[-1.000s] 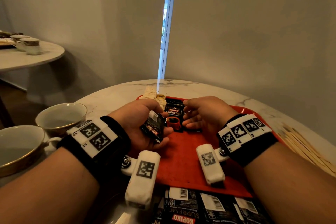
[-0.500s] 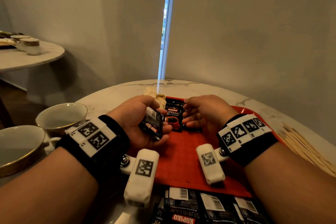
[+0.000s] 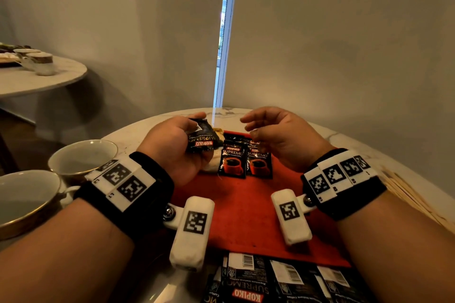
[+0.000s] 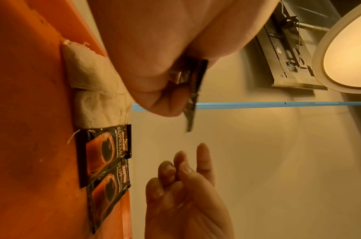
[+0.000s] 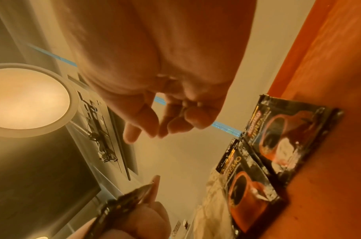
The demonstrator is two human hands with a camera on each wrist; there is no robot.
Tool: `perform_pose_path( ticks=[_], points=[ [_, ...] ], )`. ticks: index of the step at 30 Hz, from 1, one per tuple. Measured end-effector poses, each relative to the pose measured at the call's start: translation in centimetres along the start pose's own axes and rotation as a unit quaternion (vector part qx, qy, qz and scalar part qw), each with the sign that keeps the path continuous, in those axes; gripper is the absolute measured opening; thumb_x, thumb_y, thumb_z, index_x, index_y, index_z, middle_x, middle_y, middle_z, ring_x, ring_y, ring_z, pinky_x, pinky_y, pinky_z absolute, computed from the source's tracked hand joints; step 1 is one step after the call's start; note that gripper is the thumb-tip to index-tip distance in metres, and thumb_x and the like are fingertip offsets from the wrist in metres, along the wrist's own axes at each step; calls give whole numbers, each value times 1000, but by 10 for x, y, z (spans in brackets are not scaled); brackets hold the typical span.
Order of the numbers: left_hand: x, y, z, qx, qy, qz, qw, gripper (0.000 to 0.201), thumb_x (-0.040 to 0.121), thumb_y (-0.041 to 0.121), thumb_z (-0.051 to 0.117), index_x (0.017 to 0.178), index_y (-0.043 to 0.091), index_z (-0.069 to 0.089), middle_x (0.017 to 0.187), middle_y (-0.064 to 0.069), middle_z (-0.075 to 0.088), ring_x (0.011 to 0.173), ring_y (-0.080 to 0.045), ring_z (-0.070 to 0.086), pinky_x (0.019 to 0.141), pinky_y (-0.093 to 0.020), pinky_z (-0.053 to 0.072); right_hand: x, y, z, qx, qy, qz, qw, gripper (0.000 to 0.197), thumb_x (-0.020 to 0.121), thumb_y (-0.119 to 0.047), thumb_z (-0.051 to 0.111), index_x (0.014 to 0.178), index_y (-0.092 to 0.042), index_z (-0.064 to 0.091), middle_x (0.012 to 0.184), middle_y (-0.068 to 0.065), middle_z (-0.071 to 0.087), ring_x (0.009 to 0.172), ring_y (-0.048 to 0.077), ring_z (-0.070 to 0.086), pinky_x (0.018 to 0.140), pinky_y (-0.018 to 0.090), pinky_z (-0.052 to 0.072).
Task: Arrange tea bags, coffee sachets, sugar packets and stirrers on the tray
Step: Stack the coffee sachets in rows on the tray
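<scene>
1. Black and shiny, a coffee sachet point(image 3: 202, 139) sits in the left hand point(image 3: 177, 147), with the fingers and thumb curled round it. It is held up above the far left part of the red tray point(image 3: 243, 206).
2. Its long side runs left to right across the hand, and its label looks upside down in the head view.
3. 2 coffee sachets point(image 3: 245, 158) already lie flat on the tray, side by side and touching, with their long sides pointing away from the person. They are just to the right of the held sachet and below it.
4. White tea bags point(image 4: 93, 90) lie just left of that pair, under the left hand.
5. Empty and loosely spread, the right hand point(image 3: 280, 138) hovers above the pair. It is near the held sachet, so I think it takes it next.
6. More sachets point(image 3: 278, 280) wait on the table by the tray's near edge.
</scene>
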State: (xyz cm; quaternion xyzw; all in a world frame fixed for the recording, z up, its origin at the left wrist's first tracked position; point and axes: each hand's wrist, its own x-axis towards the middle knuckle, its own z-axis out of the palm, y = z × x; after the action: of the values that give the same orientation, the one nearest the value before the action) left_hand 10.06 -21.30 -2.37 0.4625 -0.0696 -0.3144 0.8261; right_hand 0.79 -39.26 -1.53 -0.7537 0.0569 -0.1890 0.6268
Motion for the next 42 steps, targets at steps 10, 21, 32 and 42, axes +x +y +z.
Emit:
perform_pose_path(
  ticks=[10, 21, 32, 42],
  points=[
    [-3, -4, 4, -30, -40, -39, 998, 23, 102, 5, 41, 109, 9, 63, 97, -17, 59, 61, -17, 56, 43, -17, 52, -7, -8, 12, -55, -88, -52, 993, 44, 66, -2, 78, 95, -35, 80, 93, 20, 60, 79, 25, 53, 82, 34, 48],
    [-1, -2, 1, 42, -44, -85, 994, 26, 92, 35, 62, 109, 16, 60, 71, 2, 40, 52, -5, 36, 43, -14, 27, -7, -14, 12, -61, 42, -96, 993, 17, 87, 0, 69, 79, -14, 71, 59, -8, 66, 52, 5, 55, 54, 21, 45],
    [-10, -6, 9, 104, -126, 34, 986, 42, 74, 13, 71, 116, 7, 68, 87, -6, 64, 56, -6, 57, 42, -13, 41, -4, -12, 9, -50, 49, -33, 997, 14, 82, -6, 76, 72, -11, 68, 55, 5, 54, 47, 18, 40, 45, 22, 32],
    [-9, -10, 12, 104, -66, 28, 992, 10, 94, 19, 63, 92, 9, 61, 62, 1, 61, 49, -3, 55, 43, -12, 45, -5, -11, 11, -67, -29, -17, 997, 14, 90, -15, 68, 77, -10, 66, 63, 13, 52, 51, 22, 38, 47, 26, 33]
  ],
)
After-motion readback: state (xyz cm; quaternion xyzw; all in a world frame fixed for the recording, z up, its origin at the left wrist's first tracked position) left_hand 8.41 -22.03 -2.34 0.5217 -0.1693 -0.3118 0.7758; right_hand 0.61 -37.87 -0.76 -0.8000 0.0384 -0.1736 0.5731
